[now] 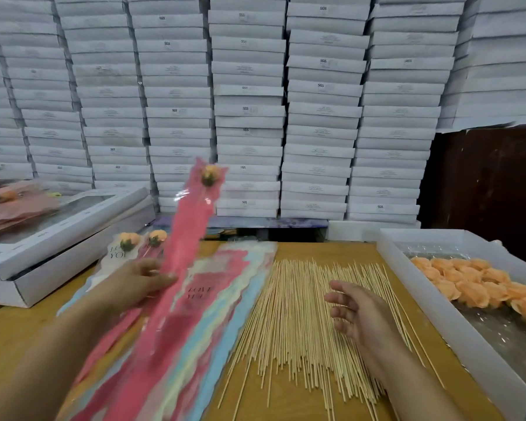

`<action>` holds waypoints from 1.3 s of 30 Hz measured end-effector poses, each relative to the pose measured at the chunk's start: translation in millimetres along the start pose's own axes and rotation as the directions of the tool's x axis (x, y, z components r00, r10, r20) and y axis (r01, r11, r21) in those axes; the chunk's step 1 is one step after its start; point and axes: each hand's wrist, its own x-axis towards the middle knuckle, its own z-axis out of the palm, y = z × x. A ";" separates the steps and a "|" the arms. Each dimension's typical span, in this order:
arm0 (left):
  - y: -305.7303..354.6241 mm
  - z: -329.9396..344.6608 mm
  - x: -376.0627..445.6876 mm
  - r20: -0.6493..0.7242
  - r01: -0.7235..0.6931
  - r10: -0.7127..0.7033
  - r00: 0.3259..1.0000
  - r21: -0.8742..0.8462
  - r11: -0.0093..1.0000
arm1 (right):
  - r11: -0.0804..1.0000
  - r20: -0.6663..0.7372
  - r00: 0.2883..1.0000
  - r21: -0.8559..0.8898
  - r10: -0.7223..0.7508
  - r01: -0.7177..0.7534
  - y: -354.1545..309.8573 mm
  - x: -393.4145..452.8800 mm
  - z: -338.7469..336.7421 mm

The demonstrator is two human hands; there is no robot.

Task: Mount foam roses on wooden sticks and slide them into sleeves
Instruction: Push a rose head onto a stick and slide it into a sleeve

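— What stood behind the wooden table (301,253)?

— Stacked white boxes (249,101).

— And the pink sleeve (179,259)?

— Tilted above the sleeve pile (225,299), a foam rose (209,174) inside its top, pinched by the left hand (134,284).

— The right hand (359,311)?

— Fingers loosely spread, holding nothing, over the wooden sticks (289,314). Loose roses (474,284) lay in the tray (438,305) beside them.

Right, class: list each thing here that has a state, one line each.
Left hand: grips pink sleeve.
Pink sleeve: lifted, tilted, rose inside at top.
Right hand: open, over sticks.
Sticks: loose, spread flat.
Tray: open, holding loose roses.
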 end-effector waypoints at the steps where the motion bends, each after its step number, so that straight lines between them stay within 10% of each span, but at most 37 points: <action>1: -10.3 -16.0 5.2 -0.067 0.020 -0.016 0.998 0.046 0.999 | 1.000 0.003 1.000 -0.005 -0.002 0.002 -0.1 -0.4 0.3; 9: -79.5 -72.8 18.9 -0.484 0.173 0.102 0.869 0.490 0.854 | 0.999 0.009 1.000 -0.041 -0.016 0.017 0.0 -1.4 0.7; 14: -105.5 -57.0 21.9 -0.445 0.225 0.268 0.855 0.782 0.582 | 0.999 -0.005 1.000 -0.044 -0.022 0.022 0.1 -0.7 -1.9; 24: -80.5 -39.3 18.8 -0.457 0.410 0.149 0.877 0.872 0.267 | 0.999 -0.001 1.000 -0.035 -0.016 0.016 0.0 1.2 -2.6; 39: -4.6 203.7 -22.9 0.226 -0.383 0.323 0.919 0.700 0.603 | 0.998 0.003 1.000 -0.058 -0.010 0.011 1.4 0.7 -1.5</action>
